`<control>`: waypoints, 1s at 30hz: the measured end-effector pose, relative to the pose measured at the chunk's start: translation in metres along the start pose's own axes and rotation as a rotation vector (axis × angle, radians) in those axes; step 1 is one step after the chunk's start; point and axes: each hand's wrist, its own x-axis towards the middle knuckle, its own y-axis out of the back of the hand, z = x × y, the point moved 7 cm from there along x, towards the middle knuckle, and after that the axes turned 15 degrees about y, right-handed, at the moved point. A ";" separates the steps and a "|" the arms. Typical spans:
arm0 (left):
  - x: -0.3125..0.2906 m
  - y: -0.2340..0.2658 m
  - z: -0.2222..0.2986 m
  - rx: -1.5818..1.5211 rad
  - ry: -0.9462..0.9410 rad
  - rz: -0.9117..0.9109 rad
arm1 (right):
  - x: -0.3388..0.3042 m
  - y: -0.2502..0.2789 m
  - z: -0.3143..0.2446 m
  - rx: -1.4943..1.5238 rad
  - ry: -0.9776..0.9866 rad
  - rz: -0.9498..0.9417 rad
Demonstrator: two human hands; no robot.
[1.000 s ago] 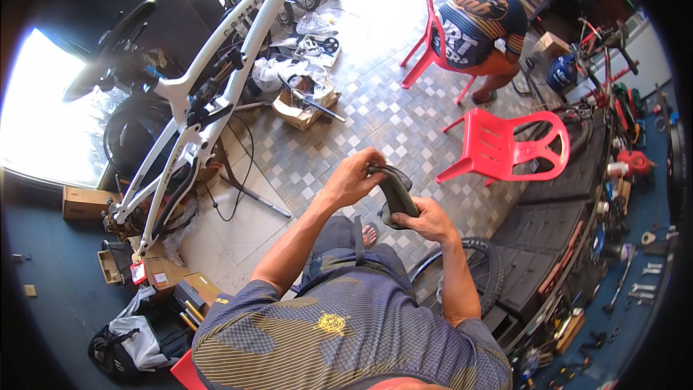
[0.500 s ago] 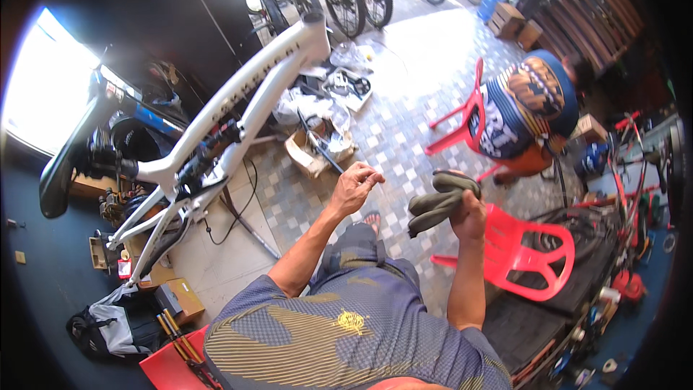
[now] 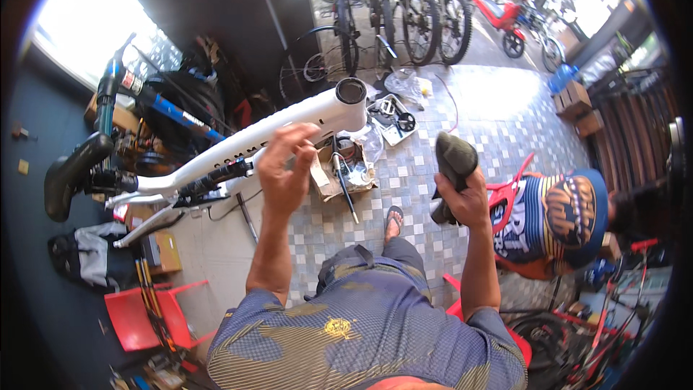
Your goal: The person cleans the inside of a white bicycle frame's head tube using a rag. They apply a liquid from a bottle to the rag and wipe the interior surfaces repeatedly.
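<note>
My right hand [image 3: 469,198] grips a bunched dark olive cloth [image 3: 456,155] above the tiled floor, with part of the cloth hanging below the fingers. On the other side, my left hand [image 3: 286,166] is raised beside the white bicycle frame [image 3: 245,136], its fingers loosely curved and apart with nothing in them. The hand overlaps the frame's tube in view, so I cannot tell whether they touch. The frame's open head tube [image 3: 351,92] points toward the middle of the room. A black saddle [image 3: 72,173] sits at its left end.
An open cardboard box [image 3: 328,184] of parts stands on the floor beyond my hands. At right a person [image 3: 552,220] sits on a red chair [image 3: 511,195]. Another red chair [image 3: 130,318] is at lower left. Several bicycles [image 3: 419,22] line the doorway.
My view has swung toward the right and the doorway. My left hand has risen toward the bicycle frame and its fingers have loosened. The cloth is still in my right hand, now more upright.
</note>
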 end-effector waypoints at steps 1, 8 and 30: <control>0.008 0.010 0.006 0.090 -0.073 0.119 | 0.028 -0.006 -0.011 -0.055 0.048 -0.073; 0.056 0.011 -0.001 0.630 -0.020 0.289 | 0.133 -0.075 -0.047 -0.291 0.315 -0.421; 0.069 -0.001 -0.035 0.603 0.067 0.207 | 0.180 -0.119 0.001 -0.002 0.272 -0.520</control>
